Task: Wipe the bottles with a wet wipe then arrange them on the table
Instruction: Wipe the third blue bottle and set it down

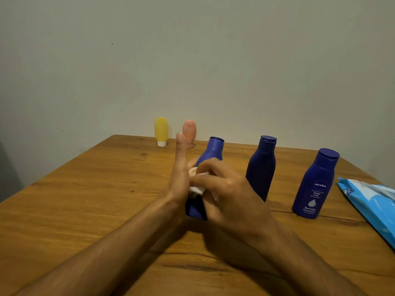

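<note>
Left hand [180,178] flat; right hand [232,189] grips wipe [197,189].

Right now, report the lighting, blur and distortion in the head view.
Head view: dim, warm, even light, no glare; left hand, right hand and wet wipe slightly motion-blurred; the label on the rightmost blue bottle reads clearly; soft shadows lie on the table under the forearms; the wipes pack looks stretched at the right edge, likely wide-angle distortion.
</note>
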Tool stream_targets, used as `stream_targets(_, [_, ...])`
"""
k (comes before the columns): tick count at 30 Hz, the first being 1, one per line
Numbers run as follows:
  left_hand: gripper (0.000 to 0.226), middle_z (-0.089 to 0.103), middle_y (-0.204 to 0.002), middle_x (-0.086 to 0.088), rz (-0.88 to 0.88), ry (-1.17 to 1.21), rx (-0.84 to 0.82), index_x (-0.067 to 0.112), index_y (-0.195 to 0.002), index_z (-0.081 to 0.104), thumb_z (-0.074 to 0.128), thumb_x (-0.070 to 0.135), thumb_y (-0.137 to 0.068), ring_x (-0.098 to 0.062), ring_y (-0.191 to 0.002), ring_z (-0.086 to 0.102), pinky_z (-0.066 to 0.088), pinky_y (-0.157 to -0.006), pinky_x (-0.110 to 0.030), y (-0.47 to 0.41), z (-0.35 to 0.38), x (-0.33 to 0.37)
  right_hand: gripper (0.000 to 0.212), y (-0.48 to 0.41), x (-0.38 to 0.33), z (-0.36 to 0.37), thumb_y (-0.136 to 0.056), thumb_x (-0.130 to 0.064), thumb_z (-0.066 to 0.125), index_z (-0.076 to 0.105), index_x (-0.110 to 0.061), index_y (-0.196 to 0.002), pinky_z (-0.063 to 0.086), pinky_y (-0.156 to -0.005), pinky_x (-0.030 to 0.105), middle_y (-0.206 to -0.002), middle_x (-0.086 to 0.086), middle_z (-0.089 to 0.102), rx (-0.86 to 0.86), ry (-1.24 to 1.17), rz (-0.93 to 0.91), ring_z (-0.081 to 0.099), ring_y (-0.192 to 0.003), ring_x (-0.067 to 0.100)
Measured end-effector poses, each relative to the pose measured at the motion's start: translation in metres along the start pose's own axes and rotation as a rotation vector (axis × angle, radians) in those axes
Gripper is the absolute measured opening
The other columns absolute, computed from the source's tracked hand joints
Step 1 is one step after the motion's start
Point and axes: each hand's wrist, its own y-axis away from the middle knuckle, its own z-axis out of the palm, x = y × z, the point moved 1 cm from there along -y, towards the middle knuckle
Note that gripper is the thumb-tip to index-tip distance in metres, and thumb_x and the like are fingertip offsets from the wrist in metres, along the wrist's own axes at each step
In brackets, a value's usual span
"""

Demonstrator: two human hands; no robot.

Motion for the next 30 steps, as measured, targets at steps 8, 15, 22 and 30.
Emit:
stream_targets(8, [0.084,0.053,-0.059,-0.006,-0.079,0.142,0.065,0.006,-0.083,0.062,0.042,0.087,-0.075,-0.018,-0.048,0.051,0.049,-0.051,-0.027,-0.005,-0.016,0.004,0.018,0.002,0.01,-0.01,-0.08,-0.017,0.063,0.071,-0.016,-0.096,0.053,-0.077,0.026,-0.1,-0.006,0.059,-0.067,-0.134,-0.04,0.057,-0.091,0.008])
stream_targets(15, [0.078,0.058,-0.075,-0.014,-0.152,0.051,-0.105,0.011,-0.08,0.071,0.044,0.084,-0.077,-0.028,-0.054,0.06,0.056,-0.052,-0.036,-0.002,-0.008,0.004,0.025,-0.001,0.031,-0.017,-0.082,-0.003,0.066,0.07,-0.015,-0.104,0.046,-0.076,0.01,-0.1,-0.008,0.061,0.363,-0.125,0.166,0.056,-0.09,-0.001])
stream_targets(22, [0.07,0.067,-0.081,-0.014,-0.068,0.048,0.011,0.004,-0.115,0.061,0.06,0.067,-0.082,-0.026,-0.062,0.065,0.059,-0.055,-0.042,-0.008,-0.007,-0.001,0.016,-0.003,0.027,-0.016,-0.082,-0.019,0.069,0.072,-0.019,-0.098,0.053,-0.07,0.021,-0.095,-0.009,0.069,0.314,-0.435,0.325,0.064,-0.086,0.006])
stream_targets(30, [0.039,0.062,-0.073,-0.01,-0.034,0.275,0.083,0.012,-0.11,0.063,0.066,0.039,-0.082,-0.02,-0.058,0.059,0.057,-0.064,-0.036,-0.009,-0.018,0.003,0.02,-0.001,0.005,-0.01,-0.077,-0.006,0.07,0.073,-0.013,-0.096,0.053,-0.084,0.025,-0.099,-0.004,0.066,0.033,-0.362,0.022,0.06,-0.1,0.008])
